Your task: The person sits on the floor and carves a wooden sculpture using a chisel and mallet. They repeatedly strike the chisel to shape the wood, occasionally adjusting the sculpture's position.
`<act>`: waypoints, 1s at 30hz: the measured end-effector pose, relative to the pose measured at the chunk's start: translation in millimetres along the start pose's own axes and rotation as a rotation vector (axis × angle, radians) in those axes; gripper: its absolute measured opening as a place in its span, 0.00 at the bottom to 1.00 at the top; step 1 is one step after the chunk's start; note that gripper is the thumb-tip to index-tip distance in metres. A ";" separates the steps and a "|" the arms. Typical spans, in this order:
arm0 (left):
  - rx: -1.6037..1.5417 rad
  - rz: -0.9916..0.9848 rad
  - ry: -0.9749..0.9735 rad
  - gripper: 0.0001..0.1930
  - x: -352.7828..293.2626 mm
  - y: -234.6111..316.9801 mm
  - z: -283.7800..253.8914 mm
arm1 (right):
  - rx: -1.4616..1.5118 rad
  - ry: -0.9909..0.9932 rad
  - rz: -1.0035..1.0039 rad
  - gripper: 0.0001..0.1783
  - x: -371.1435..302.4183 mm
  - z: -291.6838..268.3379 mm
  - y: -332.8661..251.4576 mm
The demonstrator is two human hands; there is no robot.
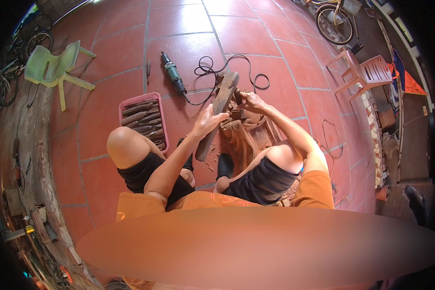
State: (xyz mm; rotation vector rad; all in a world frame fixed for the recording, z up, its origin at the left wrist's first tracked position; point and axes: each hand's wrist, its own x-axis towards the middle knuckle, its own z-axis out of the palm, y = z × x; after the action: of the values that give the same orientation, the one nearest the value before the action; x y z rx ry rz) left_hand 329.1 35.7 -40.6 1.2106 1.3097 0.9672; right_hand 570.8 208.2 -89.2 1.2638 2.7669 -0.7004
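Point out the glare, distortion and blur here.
Head view: white glare on the red floor tiles, top centre; head view: tile joints bow toward the rim, corners go black; head view: a blurred orange oval hides detail at the bottom, while the left hand and wooden bar look fairly sharp.

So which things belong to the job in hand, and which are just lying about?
Likely the job's:
wooden bar in left hand
carved wood by right hand
pink basket
corded power tool

Seemingly lying about:
green chair
pink chair
bicycle
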 end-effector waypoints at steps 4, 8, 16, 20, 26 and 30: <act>0.014 -0.031 0.005 0.31 -2.8 2.3 0.0 | 0.032 0.015 0.006 0.25 -2.5 -1.8 -5.1; 0.019 -0.051 0.009 0.30 -4.2 8.5 -1.5 | -0.005 -0.016 0.027 0.26 -3.4 -3.3 -6.5; 0.011 -0.063 0.009 0.30 -7.4 9.2 -0.6 | 0.044 0.061 -0.003 0.24 -3.7 2.4 1.2; 0.015 -0.019 0.012 0.30 -3.7 1.8 0.7 | 0.029 0.064 -0.001 0.24 -7.4 -1.9 1.3; -0.047 0.048 -0.013 0.27 2.1 -7.0 1.4 | 0.155 0.109 -0.055 0.18 -14.8 -6.5 1.2; -0.004 0.024 0.053 0.24 2.3 -10.5 -1.9 | 0.122 0.132 -0.058 0.16 -22.0 -11.9 9.5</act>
State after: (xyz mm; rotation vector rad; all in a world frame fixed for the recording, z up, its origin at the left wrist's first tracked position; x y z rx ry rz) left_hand 326.0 36.5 -51.1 1.2073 1.3361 1.0248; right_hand 594.5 202.8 -77.8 1.3008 2.9179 -0.8311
